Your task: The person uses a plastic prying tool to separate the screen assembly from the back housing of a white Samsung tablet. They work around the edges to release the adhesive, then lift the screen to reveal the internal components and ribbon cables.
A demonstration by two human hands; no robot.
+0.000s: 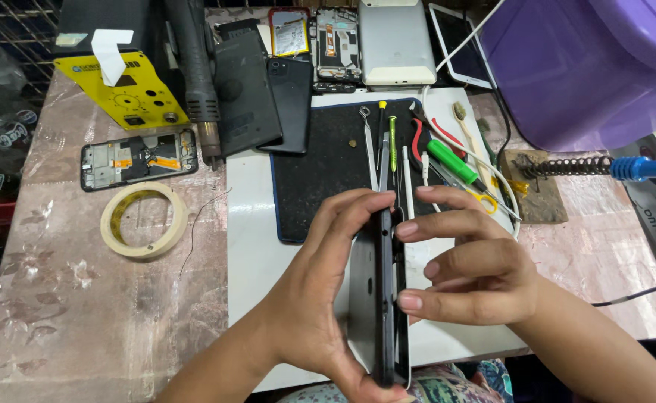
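both hands hold a dark phone (388,298) on edge, upright, just in front of the black work mat (320,179). left hand (320,298) wraps its back and left side with the thumb up along the top edge; right hand (470,272) presses fingertips (408,228) against the right face, so the two hands are clamped together on the phone from both sides. risks, as a judgement: the phone stands on its thin edge over the white board (261,254), so a slip of either grip likely drops it flat or off the near edge toward the lap; hard fingertip pressure along the seam may flex or crack the screen panel; cannot tell if the back and front halves are fully seated, so one half may pop loose. on the mat's right part lie tweezers (367,142), small screwdrivers (392,142), a green-handled tool (451,160) and red-handled pliers (417,145), near enough to be knocked if the phone tips forward. a soldering iron (641,169) rests in its coil stand right of the mat, a burn hazard for a swinging elbow. containers: a purple tub (589,67) behind-right of the mat, contents not visible. left of the mat: a tape roll (144,220) and an opened phone frame (139,158); behind it more phone bodies (339,45).
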